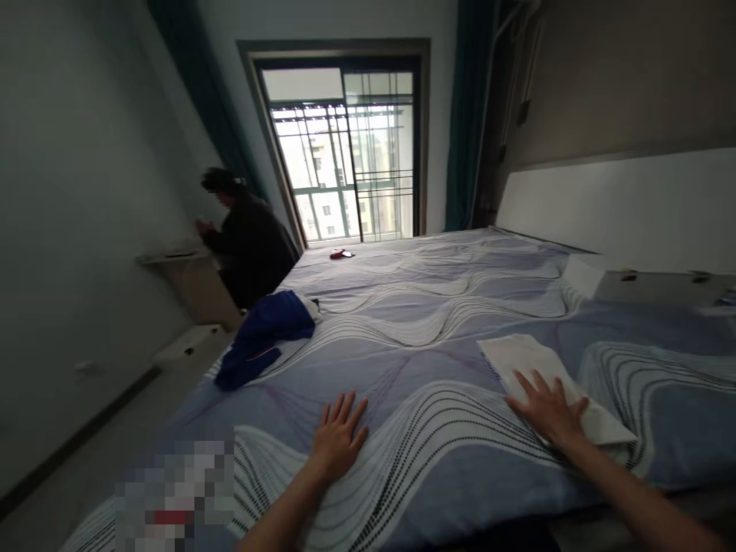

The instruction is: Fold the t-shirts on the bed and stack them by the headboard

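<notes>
The bed (437, 284) has a wavy blue cover (402, 360). A blue garment (261, 337) lies near its left edge. A white folded cloth (532, 362) lies under the right hand (549, 412), grip spread flat. The left hand (339, 438), spread too, rests on the cover.

Found the left hand (339, 437) flat on the bedspread (437, 307) near its front edge, and the right hand (546, 410) to its right, flat on the near end of a folded cloth (529, 360). Noted a bundled garment (267, 333) at the bedspread's left edge, behind the left hand. Saw a small item (341, 254) at the far end, a person (253, 245) to the left, a window (350, 153) behind, and a headboard (621, 207) along the right.
</notes>
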The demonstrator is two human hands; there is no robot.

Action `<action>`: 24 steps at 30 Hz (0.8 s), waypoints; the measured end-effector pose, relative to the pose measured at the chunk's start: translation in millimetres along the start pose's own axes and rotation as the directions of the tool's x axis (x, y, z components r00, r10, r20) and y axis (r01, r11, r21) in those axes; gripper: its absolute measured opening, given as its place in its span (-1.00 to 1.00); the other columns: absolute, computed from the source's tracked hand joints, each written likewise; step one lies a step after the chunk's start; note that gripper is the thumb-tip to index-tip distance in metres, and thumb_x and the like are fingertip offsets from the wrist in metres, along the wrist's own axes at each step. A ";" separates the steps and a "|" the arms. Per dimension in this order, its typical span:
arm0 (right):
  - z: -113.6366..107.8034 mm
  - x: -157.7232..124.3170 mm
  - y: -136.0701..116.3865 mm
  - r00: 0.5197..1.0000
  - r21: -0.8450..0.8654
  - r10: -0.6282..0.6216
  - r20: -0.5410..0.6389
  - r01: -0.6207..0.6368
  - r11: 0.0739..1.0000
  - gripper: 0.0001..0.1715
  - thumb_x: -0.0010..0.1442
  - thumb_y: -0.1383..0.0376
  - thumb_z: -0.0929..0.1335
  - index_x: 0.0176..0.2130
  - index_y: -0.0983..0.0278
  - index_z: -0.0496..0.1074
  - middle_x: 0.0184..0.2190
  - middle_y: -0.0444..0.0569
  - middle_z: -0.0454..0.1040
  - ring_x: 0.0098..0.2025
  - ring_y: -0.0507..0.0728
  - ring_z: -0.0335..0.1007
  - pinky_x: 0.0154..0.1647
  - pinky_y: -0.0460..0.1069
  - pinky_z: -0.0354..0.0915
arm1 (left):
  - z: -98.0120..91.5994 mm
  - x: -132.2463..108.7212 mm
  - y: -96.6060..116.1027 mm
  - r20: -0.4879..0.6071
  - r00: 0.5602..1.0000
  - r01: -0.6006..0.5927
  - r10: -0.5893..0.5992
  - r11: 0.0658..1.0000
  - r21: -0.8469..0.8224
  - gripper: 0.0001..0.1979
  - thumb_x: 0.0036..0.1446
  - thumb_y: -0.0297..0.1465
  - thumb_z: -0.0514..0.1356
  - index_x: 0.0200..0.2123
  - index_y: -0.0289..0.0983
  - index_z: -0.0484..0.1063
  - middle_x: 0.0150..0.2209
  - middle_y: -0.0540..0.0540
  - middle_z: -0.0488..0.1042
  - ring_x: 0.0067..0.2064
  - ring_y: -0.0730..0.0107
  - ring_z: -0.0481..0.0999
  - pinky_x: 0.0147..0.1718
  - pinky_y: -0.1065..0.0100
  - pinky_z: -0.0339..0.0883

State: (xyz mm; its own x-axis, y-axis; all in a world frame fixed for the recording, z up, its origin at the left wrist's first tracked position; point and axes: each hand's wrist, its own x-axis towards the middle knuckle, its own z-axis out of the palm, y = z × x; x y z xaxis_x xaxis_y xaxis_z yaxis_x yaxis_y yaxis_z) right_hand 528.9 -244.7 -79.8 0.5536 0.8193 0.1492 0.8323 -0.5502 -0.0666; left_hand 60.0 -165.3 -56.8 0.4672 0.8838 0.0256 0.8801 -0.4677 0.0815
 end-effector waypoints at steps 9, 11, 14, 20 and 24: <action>-5.4 -152.9 -191.5 0.851 0.196 -0.524 0.034 0.509 0.838 -0.36 0.34 0.13 0.12 0.36 0.02 0.13 0.42 -0.15 -0.02 0.45 0.38 -0.29 0.38 0.39 -0.28 | -4.2 -76.8 -36.8 -0.080 0.994 0.070 -0.075 0.995 -0.067 -0.36 0.25 -0.01 -0.01 0.37 0.14 -0.06 0.45 -0.02 -0.10 0.44 -0.09 -0.13 0.32 -0.27 -0.15; -17.6 -169.1 -231.0 0.783 0.287 -0.619 0.063 0.580 0.762 -0.37 0.35 0.06 0.12 0.36 -0.07 0.08 0.44 -0.23 -0.10 0.46 0.38 -0.37 0.38 0.40 -0.34 | -4.5 -75.7 -35.5 -0.083 0.996 0.025 -0.032 0.997 -0.075 -0.38 0.26 -0.02 -0.02 0.36 0.18 -0.05 0.45 0.00 -0.11 0.44 -0.13 -0.14 0.29 -0.35 -0.17; -32.8 -172.7 -269.1 0.746 0.337 -0.657 0.108 0.595 0.730 -0.36 0.35 0.01 0.14 0.37 -0.10 0.04 0.45 -0.22 -0.17 0.46 0.40 -0.46 0.36 0.45 -0.42 | -2.2 -69.4 -36.9 -0.097 0.995 -0.032 0.024 0.996 -0.078 -0.40 0.29 -0.04 -0.07 0.37 0.19 -0.09 0.45 0.01 -0.10 0.44 -0.15 -0.14 0.27 -0.41 -0.17; -33.8 -151.5 -296.9 0.707 0.383 -0.698 0.114 0.617 0.688 -0.30 0.35 -0.11 0.10 0.39 -0.11 -0.06 0.45 -0.23 -0.22 0.47 0.37 -0.47 0.37 0.43 -0.48 | 3.5 -27.2 -41.0 -0.106 0.994 -0.049 0.040 0.995 -0.084 -0.39 0.29 -0.06 -0.09 0.39 0.08 -0.05 0.45 -0.02 -0.08 0.44 -0.11 -0.13 0.28 -0.37 -0.19; -24.3 -131.9 -312.2 0.736 0.379 -0.667 0.115 0.588 0.714 -0.25 0.34 -0.11 0.12 0.41 -0.03 -0.08 0.45 -0.20 -0.21 0.47 0.34 -0.45 0.38 0.39 -0.50 | 3.2 19.4 -44.1 -0.096 0.995 0.001 -0.008 0.997 -0.081 -0.41 0.29 -0.12 -0.09 0.37 0.04 0.04 0.45 0.00 -0.07 0.45 -0.02 -0.13 0.32 -0.28 -0.21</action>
State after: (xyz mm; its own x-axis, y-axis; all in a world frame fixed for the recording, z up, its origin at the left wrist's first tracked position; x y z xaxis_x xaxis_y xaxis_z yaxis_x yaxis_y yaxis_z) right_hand 195.4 -184.9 -54.7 -0.1446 0.9886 0.0413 0.9307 0.1501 -0.3336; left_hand 30.5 -127.6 -63.1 0.4497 0.8851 0.1202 0.8707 -0.4644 0.1620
